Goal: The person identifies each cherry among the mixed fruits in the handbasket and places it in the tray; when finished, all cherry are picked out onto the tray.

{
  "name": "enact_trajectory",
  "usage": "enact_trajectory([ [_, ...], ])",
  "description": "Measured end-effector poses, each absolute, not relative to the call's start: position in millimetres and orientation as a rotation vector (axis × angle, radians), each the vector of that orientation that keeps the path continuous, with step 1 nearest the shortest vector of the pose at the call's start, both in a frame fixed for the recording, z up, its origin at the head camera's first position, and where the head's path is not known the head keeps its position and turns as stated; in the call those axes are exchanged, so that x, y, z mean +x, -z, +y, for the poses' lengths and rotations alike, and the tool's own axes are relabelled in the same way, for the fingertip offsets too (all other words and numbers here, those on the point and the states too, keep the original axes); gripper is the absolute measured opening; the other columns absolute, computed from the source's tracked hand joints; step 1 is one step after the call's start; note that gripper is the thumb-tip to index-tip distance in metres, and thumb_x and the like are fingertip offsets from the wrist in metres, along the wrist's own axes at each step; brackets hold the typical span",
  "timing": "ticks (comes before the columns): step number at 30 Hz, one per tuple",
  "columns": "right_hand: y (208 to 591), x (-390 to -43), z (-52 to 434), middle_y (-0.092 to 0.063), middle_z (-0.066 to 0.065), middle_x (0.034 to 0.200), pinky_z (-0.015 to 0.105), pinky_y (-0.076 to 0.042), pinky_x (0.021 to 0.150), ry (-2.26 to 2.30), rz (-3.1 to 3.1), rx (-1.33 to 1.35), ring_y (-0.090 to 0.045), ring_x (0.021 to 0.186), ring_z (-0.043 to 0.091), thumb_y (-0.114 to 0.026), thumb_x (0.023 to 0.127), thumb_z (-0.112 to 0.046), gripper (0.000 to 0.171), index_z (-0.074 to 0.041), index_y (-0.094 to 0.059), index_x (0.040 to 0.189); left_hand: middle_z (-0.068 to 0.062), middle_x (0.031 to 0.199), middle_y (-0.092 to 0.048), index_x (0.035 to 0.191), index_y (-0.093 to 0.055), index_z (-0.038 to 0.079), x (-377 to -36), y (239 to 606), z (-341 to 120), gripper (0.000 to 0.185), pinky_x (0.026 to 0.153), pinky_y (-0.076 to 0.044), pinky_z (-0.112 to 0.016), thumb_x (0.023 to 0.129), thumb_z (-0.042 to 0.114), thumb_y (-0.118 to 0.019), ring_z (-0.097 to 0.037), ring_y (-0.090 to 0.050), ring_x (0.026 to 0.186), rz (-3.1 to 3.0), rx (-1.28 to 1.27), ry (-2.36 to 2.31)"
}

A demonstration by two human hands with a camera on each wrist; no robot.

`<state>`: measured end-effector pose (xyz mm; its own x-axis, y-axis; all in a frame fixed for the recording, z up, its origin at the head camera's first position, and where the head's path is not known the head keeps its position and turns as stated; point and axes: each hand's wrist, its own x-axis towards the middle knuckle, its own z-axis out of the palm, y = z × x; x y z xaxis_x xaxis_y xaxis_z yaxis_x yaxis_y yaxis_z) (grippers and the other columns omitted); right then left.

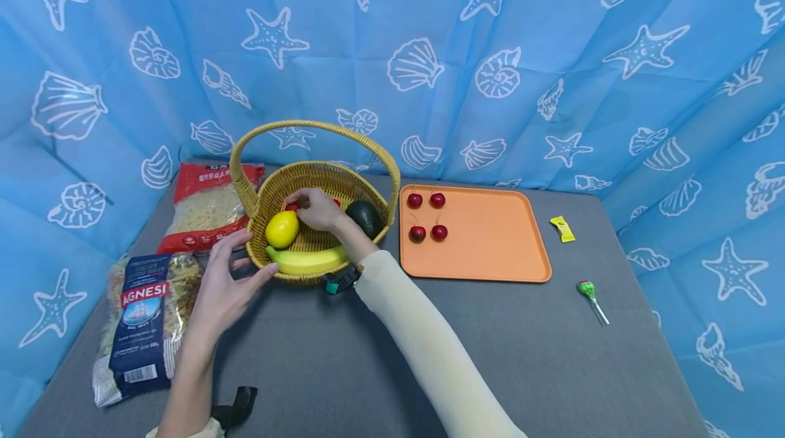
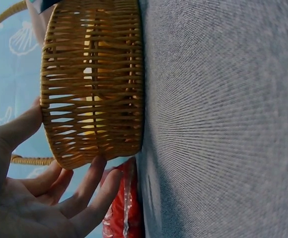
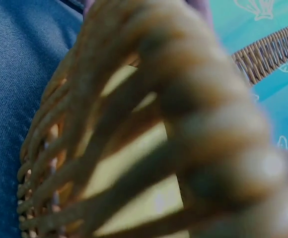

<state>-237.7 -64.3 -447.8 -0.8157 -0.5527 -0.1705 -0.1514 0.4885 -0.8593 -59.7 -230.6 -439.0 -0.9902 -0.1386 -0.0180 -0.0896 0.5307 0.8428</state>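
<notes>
A wicker basket [image 1: 319, 171] with a tall handle holds a lemon [image 1: 283, 229], a banana [image 1: 309, 261], an avocado [image 1: 364, 219] and red cherries [image 1: 291, 207]. My right hand [image 1: 315, 209] reaches inside, fingertips pinching a cherry beside the lemon. In the right wrist view the basket's weave [image 3: 218, 114] fills most of the frame and hides that hand. With fingers spread and nearly straight, my left hand [image 1: 229, 281] rests against the basket's left end. Up close, its thumb touches the rim and its fingertips meet the woven side [image 2: 94, 89].
Right of the basket lies an orange tray [image 1: 490, 233] bearing several cherries [image 1: 438, 232] on its left part. Beyond it are a yellow-wrapped candy [image 1: 562, 228] and a green lollipop [image 1: 587, 290]. Two pasta bags, one red [image 1: 205, 210] and one blue [image 1: 144, 322], lie at the left.
</notes>
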Motion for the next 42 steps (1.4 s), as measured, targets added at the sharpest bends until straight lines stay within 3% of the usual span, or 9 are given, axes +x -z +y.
enact_trajectory([
  [7, 447, -238, -59, -0.073, 0.013, 0.14, 0.035, -0.058, 0.113, 1.205, 2.391, -0.653, -0.066, 0.134, 0.027, -0.061, 0.106, 0.002, 0.033, -0.005, -0.072, 0.137, -0.027, 0.17, -0.031, 0.165, -0.037, 0.006, -59, 439, -231, 0.08, 0.111, -0.057, -0.066, 0.102, 0.035, -0.077, -0.053, -0.058, 0.136, -2.711, 0.195, 1.483],
  [10, 443, -235, -54, -0.074, 0.013, 0.135, 0.026, -0.058, 0.099, 1.234, 2.435, -0.652, -0.068, 0.123, 0.024, -0.063, 0.106, -0.001, 0.031, -0.004, -0.073, 0.135, -0.027, 0.17, -0.032, 0.165, -0.037, 0.006, -58, 439, -231, 0.08, 0.11, -0.057, -0.066, 0.102, 0.036, -0.077, -0.052, -0.058, 0.136, -2.712, 0.192, 1.482],
  [12, 438, -230, -48, -0.073, 0.015, 0.134, 0.023, -0.056, 0.084, 1.301, 2.436, -0.647, -0.07, 0.11, 0.029, -0.064, 0.106, -0.003, 0.03, -0.003, -0.071, 0.135, -0.027, 0.17, -0.032, 0.165, -0.037, 0.006, -58, 438, -230, 0.08, 0.109, -0.057, -0.066, 0.102, 0.036, -0.077, -0.052, -0.059, 0.136, -2.715, 0.189, 1.48],
  [17, 417, -211, -23, -0.069, 0.018, 0.135, 0.019, -0.054, 0.065, 1.511, 2.314, -0.683, -0.077, 0.097, 0.04, -0.064, 0.107, -0.006, 0.032, -0.002, -0.066, 0.139, -0.027, 0.171, -0.031, 0.165, -0.037, 0.007, -58, 438, -231, 0.081, 0.107, -0.059, -0.065, 0.102, 0.037, -0.077, -0.053, -0.059, 0.136, -2.728, 0.2, 1.472],
  [26, 381, -156, 49, -0.068, 0.016, 0.129, 0.022, -0.065, 0.076, 1.635, 2.285, -1.018, -0.073, 0.084, 0.021, -0.075, 0.1, -0.004, 0.036, -0.001, -0.068, 0.135, -0.027, 0.172, -0.03, 0.166, -0.036, 0.007, -59, 439, -231, 0.082, 0.109, -0.057, -0.067, 0.102, 0.037, -0.078, -0.053, -0.058, 0.136, -2.721, 0.205, 1.487],
  [31, 372, -130, 103, -0.067, 0.017, 0.136, 0.029, -0.067, 0.097, 1.722, 2.234, -1.127, -0.071, 0.11, 0.016, -0.073, 0.102, -0.002, 0.032, 0.002, -0.07, 0.133, -0.026, 0.171, -0.031, 0.166, -0.037, 0.007, -58, 440, -231, 0.081, 0.109, -0.057, -0.066, 0.102, 0.037, -0.078, -0.053, -0.059, 0.136, -2.717, 0.199, 1.488],
  [35, 376, -130, 147, -0.067, 0.024, 0.14, 0.029, -0.065, 0.105, 1.828, 2.269, -1.099, -0.071, 0.125, 0.01, -0.065, 0.105, 0.002, 0.027, 0.005, -0.07, 0.132, -0.025, 0.172, -0.03, 0.166, -0.037, 0.009, -58, 440, -231, 0.081, 0.11, -0.056, -0.064, 0.102, 0.038, -0.078, -0.052, -0.058, 0.137, -2.725, 0.215, 1.492],
  [38, 385, -143, 175, -0.068, 0.025, 0.138, 0.022, -0.063, 0.105, 1.859, 2.429, -0.961, -0.072, 0.122, 0.012, -0.066, 0.103, 0.006, 0.028, 0.005, -0.07, 0.131, -0.025, 0.172, -0.03, 0.166, -0.037, 0.009, -58, 439, -232, 0.082, 0.107, -0.061, -0.056, 0.102, 0.039, -0.078, -0.052, -0.058, 0.137, -2.731, 0.224, 1.495],
  [42, 410, -171, 203, -0.064, 0.024, 0.138, 0.013, -0.06, 0.102, 1.814, 2.652, -0.695, -0.072, 0.124, 0.033, -0.07, 0.101, 0.004, 0.033, 0.005, -0.069, 0.134, -0.025, 0.172, -0.029, 0.166, -0.037, 0.01, -59, 439, -233, 0.082, 0.096, -0.067, -0.027, 0.101, 0.038, -0.078, -0.052, -0.058, 0.137, -2.73, 0.222, 1.512],
])
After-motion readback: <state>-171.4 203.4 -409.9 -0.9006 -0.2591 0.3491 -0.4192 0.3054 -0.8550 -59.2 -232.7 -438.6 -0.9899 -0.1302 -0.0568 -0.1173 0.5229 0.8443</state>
